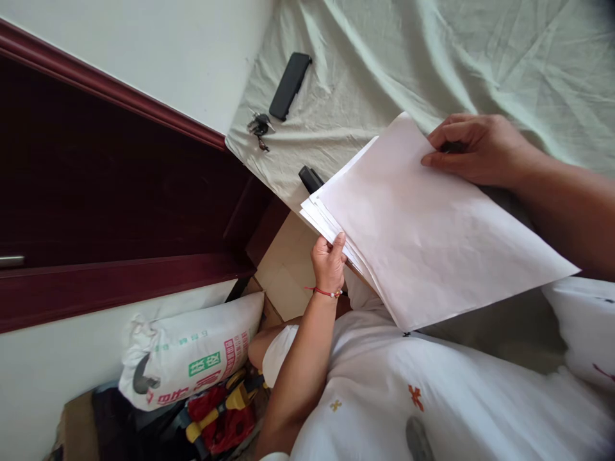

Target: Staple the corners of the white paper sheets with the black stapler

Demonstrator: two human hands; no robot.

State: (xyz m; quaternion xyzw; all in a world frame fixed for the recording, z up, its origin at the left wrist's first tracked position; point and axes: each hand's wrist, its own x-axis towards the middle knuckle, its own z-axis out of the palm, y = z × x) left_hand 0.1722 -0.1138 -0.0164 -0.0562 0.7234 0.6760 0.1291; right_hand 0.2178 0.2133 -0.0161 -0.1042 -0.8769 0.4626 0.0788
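A stack of white paper sheets (323,216) is held over my lap, at the edge of the green cloth. My left hand (329,259), with a red beaded bracelet at the wrist, grips the stack's left edge, thumb on top. Pinched at its upper right edge by my right hand (468,144), the top sheet (432,218) is lifted at an angle and covers most of the stack. A brown edge shows under the stack near my left hand. Just beyond the papers, a black object (311,180) lies partly hidden by them.
On the wrinkled green cloth (375,77) lie a black phone-like case (290,86) and a bunch of keys (260,125). A dark red wooden door (106,160) is at left. Below it rest a white printed sack (192,352) and yellow-handled tools (211,416).
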